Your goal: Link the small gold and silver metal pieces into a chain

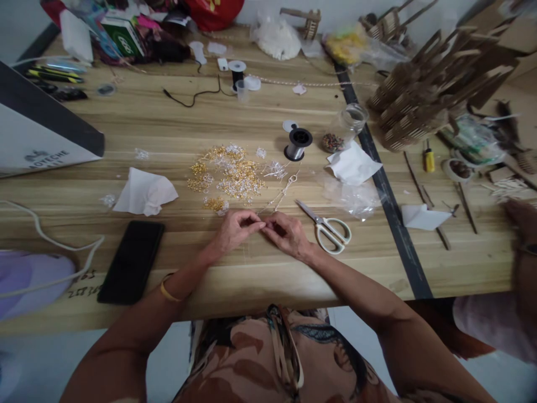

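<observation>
My left hand [235, 230] and my right hand [290, 235] meet fingertip to fingertip at the front of the table, both closed in a pinch. A thin beaded chain [280, 196] with a ring at its far end runs from between them, away over the table. The part inside my fingers is hidden. Just beyond my left hand spread loose gold and clear beads [239, 176]. White-handled scissors [325, 226] lie to the right of my right hand, blades slightly apart. Farther back stands a spool of silver wire [297, 144].
A black phone [132, 260] and a crumpled white paper [145, 191] lie at left. On the right are a jar of mixed beads [342, 129], a clear plastic bag [354, 196] and small wooden baskets [411, 106]. Another person's hand [520, 221] rests at the far right edge.
</observation>
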`<act>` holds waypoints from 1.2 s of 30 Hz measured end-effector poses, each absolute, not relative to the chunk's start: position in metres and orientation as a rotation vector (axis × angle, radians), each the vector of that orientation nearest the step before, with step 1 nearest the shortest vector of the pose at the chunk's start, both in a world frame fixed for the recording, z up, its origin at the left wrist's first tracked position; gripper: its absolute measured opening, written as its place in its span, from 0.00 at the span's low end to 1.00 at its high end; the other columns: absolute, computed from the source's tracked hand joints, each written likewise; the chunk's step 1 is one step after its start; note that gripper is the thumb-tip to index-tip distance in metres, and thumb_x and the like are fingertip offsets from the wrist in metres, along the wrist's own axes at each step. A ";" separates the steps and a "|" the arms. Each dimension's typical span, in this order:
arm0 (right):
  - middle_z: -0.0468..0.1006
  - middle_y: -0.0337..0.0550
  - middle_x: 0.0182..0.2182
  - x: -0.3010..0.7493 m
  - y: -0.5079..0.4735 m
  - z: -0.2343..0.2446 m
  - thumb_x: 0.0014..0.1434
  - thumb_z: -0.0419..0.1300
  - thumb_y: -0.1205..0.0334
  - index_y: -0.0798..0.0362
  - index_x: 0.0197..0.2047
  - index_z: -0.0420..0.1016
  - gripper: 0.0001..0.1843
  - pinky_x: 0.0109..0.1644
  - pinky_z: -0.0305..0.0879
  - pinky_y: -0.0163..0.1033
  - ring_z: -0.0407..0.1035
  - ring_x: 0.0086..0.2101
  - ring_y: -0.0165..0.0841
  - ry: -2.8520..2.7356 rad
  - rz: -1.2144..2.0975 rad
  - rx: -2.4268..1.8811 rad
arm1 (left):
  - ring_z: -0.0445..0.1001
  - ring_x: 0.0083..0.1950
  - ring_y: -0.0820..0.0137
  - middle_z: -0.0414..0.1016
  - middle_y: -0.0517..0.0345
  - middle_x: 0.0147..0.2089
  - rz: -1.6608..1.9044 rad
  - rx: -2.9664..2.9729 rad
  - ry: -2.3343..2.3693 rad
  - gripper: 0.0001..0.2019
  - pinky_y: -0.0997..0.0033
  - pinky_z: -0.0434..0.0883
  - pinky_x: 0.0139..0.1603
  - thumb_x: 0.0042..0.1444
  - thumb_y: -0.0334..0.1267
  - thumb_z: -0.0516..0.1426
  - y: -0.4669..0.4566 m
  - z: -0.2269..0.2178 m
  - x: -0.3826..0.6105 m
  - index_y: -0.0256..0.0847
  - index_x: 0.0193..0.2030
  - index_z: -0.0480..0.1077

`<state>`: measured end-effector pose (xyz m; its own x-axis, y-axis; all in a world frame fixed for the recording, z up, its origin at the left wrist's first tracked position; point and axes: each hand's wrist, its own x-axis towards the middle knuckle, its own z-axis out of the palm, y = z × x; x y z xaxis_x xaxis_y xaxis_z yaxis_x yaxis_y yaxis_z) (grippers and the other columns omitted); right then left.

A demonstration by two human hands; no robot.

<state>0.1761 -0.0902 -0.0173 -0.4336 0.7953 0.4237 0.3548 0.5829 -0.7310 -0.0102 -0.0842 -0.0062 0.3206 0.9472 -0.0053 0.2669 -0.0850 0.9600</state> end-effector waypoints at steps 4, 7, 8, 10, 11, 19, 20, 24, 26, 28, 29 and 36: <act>0.74 0.40 0.26 0.176 -0.090 -0.018 0.64 0.56 0.58 0.53 0.38 0.72 0.08 0.31 0.65 0.33 0.67 0.26 0.29 -2.035 0.699 -0.912 | 0.71 0.28 0.73 0.76 0.57 0.26 0.851 1.599 1.133 0.09 0.74 0.67 0.32 0.52 0.40 0.61 -0.084 -0.007 -0.011 0.36 0.27 0.74; 0.74 0.40 0.26 0.176 -0.090 -0.018 0.63 0.56 0.59 0.54 0.38 0.72 0.07 0.31 0.64 0.33 0.67 0.26 0.28 -2.030 0.702 -0.889 | 0.71 0.28 0.73 0.76 0.57 0.26 0.850 1.605 1.138 0.09 0.75 0.66 0.32 0.52 0.39 0.61 -0.084 -0.008 -0.010 0.36 0.27 0.74; 0.74 0.40 0.26 0.176 -0.090 -0.018 0.63 0.56 0.60 0.54 0.38 0.72 0.07 0.31 0.64 0.33 0.67 0.26 0.28 -2.026 0.701 -0.881 | 0.71 0.28 0.73 0.76 0.57 0.26 0.849 1.607 1.138 0.08 0.75 0.67 0.32 0.52 0.39 0.61 -0.084 -0.008 -0.010 0.36 0.27 0.74; 0.74 0.40 0.26 0.176 -0.090 -0.018 0.63 0.56 0.60 0.54 0.38 0.72 0.07 0.31 0.64 0.33 0.67 0.26 0.28 -2.022 0.703 -0.873 | 0.71 0.28 0.74 0.77 0.58 0.26 0.846 1.614 1.138 0.08 0.75 0.67 0.32 0.51 0.39 0.61 -0.084 -0.008 -0.010 0.36 0.27 0.74; 0.74 0.40 0.26 0.176 -0.090 -0.018 0.63 0.56 0.60 0.54 0.38 0.72 0.07 0.31 0.64 0.33 0.67 0.26 0.28 -2.024 0.705 -0.875 | 0.71 0.28 0.74 0.77 0.58 0.26 0.845 1.615 1.139 0.08 0.76 0.67 0.32 0.51 0.39 0.61 -0.084 -0.007 -0.010 0.36 0.27 0.74; 0.73 0.39 0.26 0.178 -0.091 -0.020 0.63 0.57 0.57 0.54 0.40 0.72 0.09 0.32 0.65 0.33 0.67 0.26 0.28 -2.036 0.732 -0.927 | 0.72 0.29 0.72 0.77 0.57 0.28 0.831 1.593 1.151 0.08 0.75 0.68 0.32 0.51 0.39 0.61 -0.085 -0.006 -0.010 0.36 0.28 0.75; 0.73 0.39 0.26 0.178 -0.091 -0.020 0.63 0.57 0.57 0.54 0.40 0.72 0.09 0.32 0.65 0.33 0.67 0.26 0.28 -2.031 0.743 -0.935 | 0.72 0.29 0.72 0.77 0.57 0.28 0.827 1.592 1.155 0.08 0.74 0.68 0.33 0.51 0.39 0.61 -0.085 -0.006 -0.010 0.36 0.29 0.75; 0.74 0.39 0.27 0.177 -0.091 -0.019 0.63 0.57 0.56 0.54 0.40 0.72 0.10 0.32 0.65 0.33 0.67 0.26 0.27 -2.016 0.771 -0.945 | 0.73 0.30 0.72 0.77 0.58 0.28 0.821 1.610 1.144 0.07 0.74 0.69 0.35 0.52 0.38 0.60 -0.085 -0.005 -0.010 0.36 0.29 0.74; 0.74 0.39 0.27 0.177 -0.091 -0.019 0.63 0.57 0.57 0.54 0.39 0.72 0.09 0.32 0.65 0.32 0.67 0.26 0.27 -2.010 0.769 -0.944 | 0.73 0.31 0.72 0.76 0.58 0.28 0.825 1.613 1.136 0.07 0.74 0.69 0.35 0.53 0.38 0.60 -0.085 -0.005 -0.010 0.36 0.29 0.74; 0.74 0.39 0.27 0.177 -0.091 -0.019 0.62 0.58 0.58 0.54 0.39 0.72 0.08 0.32 0.65 0.32 0.67 0.26 0.27 -2.003 0.763 -0.934 | 0.72 0.30 0.72 0.76 0.58 0.28 0.825 1.609 1.136 0.07 0.74 0.68 0.35 0.53 0.38 0.60 -0.085 -0.006 -0.010 0.36 0.29 0.73; 0.74 0.39 0.26 0.177 -0.091 -0.018 0.62 0.58 0.58 0.54 0.38 0.72 0.08 0.33 0.66 0.32 0.67 0.26 0.27 -2.000 0.759 -0.932 | 0.72 0.30 0.72 0.76 0.58 0.28 0.822 1.606 1.138 0.07 0.74 0.68 0.35 0.53 0.39 0.59 -0.085 -0.006 -0.011 0.36 0.29 0.73; 0.78 0.43 0.31 0.178 -0.092 -0.015 0.62 0.58 0.59 0.54 0.43 0.71 0.08 0.35 0.69 0.34 0.71 0.30 0.29 -2.023 0.790 -0.934 | 0.71 0.31 0.72 0.76 0.57 0.29 0.844 1.560 1.162 0.08 0.74 0.68 0.34 0.52 0.40 0.60 -0.082 -0.005 -0.014 0.36 0.30 0.73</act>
